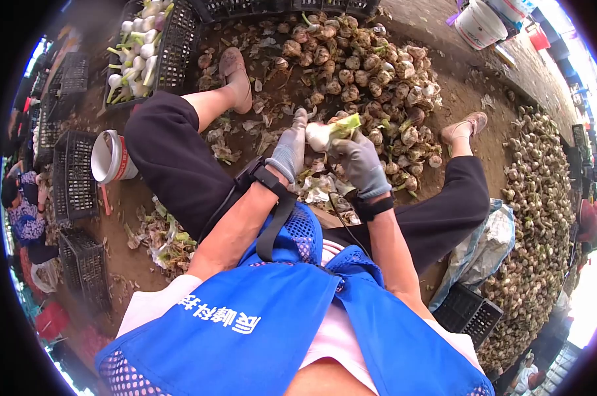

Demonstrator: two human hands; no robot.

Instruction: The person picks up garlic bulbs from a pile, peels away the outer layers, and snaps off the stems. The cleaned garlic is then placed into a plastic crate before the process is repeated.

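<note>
Two hands in grey gloves share one garlic point(332, 131) above the ground point(404, 218), close to the near edge of the nearer heap point(377, 72). The left hand point(289, 148) is against the bulb side, its fingers together and the palm turned inward; whether it presses or only touches cannot be told. The right hand point(362, 162) is closed around the lower side of the stem.

There are two heaps of unpeeled garlic on the ground: the nearer one between the two feet, and a longer one point(536, 231) along the right side of the ground. One crate point(173, 56) of pale, cleaned garlic point(137, 63) stands at the far left of the ground, holding well over a dozen, overlapping too much for an exact count. One white bucket point(107, 158) stands beside the left knee, and one open black crate point(469, 315) lies at the right, by one crumpled sack point(480, 247). One pile of peelings point(170, 244) lies near the left leg.

The held garlic has a smooth, rounded, whitish bulb pointing left, and a thick, light-green stem slanting up to the right, ending in a blunt tip. Loose papery skins point(318, 188) lie on the ground below it
</note>
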